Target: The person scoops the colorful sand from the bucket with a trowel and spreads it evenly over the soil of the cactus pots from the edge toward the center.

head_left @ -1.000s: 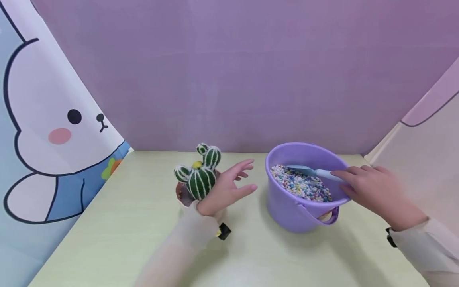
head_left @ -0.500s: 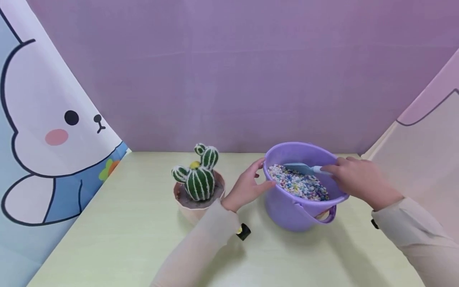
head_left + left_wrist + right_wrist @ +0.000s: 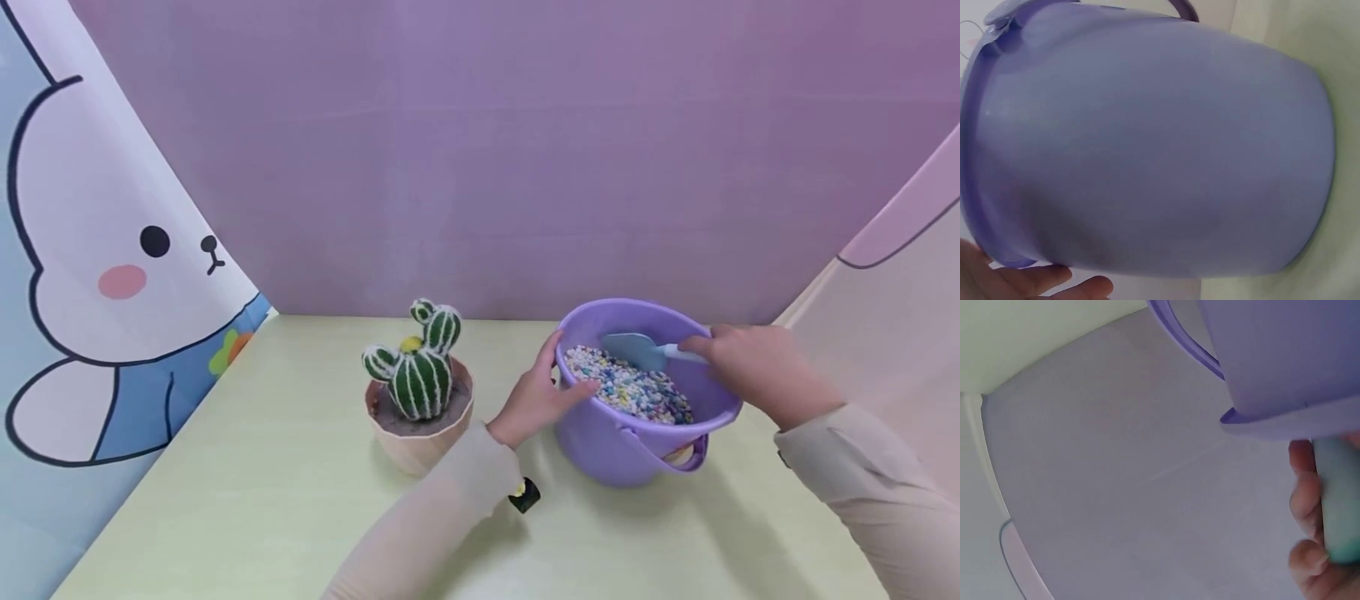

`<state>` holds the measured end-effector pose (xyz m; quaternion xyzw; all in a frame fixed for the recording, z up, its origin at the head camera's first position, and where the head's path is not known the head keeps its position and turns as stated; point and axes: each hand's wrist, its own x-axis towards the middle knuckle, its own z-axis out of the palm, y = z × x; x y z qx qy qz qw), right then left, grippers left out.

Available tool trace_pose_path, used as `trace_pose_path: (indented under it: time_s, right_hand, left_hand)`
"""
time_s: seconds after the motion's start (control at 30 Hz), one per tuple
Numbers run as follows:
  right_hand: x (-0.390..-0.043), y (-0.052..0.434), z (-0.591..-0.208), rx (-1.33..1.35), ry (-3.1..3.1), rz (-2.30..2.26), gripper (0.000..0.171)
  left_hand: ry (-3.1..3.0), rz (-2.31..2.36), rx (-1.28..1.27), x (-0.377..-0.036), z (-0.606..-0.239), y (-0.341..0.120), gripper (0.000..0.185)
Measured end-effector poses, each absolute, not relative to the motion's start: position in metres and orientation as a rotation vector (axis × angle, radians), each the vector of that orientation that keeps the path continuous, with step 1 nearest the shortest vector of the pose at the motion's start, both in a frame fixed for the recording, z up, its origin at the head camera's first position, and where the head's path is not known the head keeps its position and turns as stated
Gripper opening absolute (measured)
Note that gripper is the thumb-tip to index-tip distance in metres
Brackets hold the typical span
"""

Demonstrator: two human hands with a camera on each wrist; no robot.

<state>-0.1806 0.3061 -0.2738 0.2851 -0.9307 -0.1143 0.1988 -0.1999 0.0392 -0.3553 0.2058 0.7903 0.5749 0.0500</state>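
Observation:
A purple bucket (image 3: 611,450) stands on the table, partly filled with small multicoloured pebbles (image 3: 637,387). At its left rim, my left hand (image 3: 531,398) holds on, thumb over the edge and fingers along the outer wall; the left wrist view shows those fingers (image 3: 1035,278) beside the bucket wall (image 3: 1160,144). My right hand (image 3: 761,367) grips the handle of a pale blue hand trowel (image 3: 633,348) over the right rim. The trowel's blade lies inside the bucket, above the pebbles. From the right wrist, curled fingers (image 3: 1305,494) show around the trowel handle (image 3: 1338,494).
Left of the bucket sits a potted toy cactus (image 3: 422,383) in a peach pot (image 3: 416,450), close to my left forearm. The bucket's handle (image 3: 686,460) hangs down in front. A purple backdrop (image 3: 480,167) rises behind the pale green table (image 3: 247,500).
My left hand has moved right from in front of the cactus pot to the bucket's rim and taken hold. The trowel blade has lifted and tilted a little in my right hand.

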Motion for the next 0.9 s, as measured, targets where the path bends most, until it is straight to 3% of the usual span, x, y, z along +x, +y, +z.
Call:
trace_pose_path:
  time_s: [0.2, 0.4, 0.57, 0.9]
  right_hand:
    - [-0.184, 0.305, -0.282, 0.881, -2.412, -0.307, 0.019]
    - [-0.185, 0.306, -0.274, 0.774, -2.634, -0.244, 0.008]
    - [-0.186, 0.311, -0.269, 0.675, -2.811, -0.153, 0.021]
    - [-0.182, 0.306, -0.272, 0.631, -2.917, 0.019, 0.022]
  left_hand:
    - [2.352, 1.816, 0.606, -0.197, -0.359, 0.042, 0.087]
    - [2.362, 1.828, 0.589, -0.198, -0.360, 0.042, 0.087]
    - [2.386, 1.804, 0.568, -0.196, -0.358, 0.042, 0.088]
    - [2.395, 1.788, 0.567, -0.195, -0.358, 0.041, 0.087]
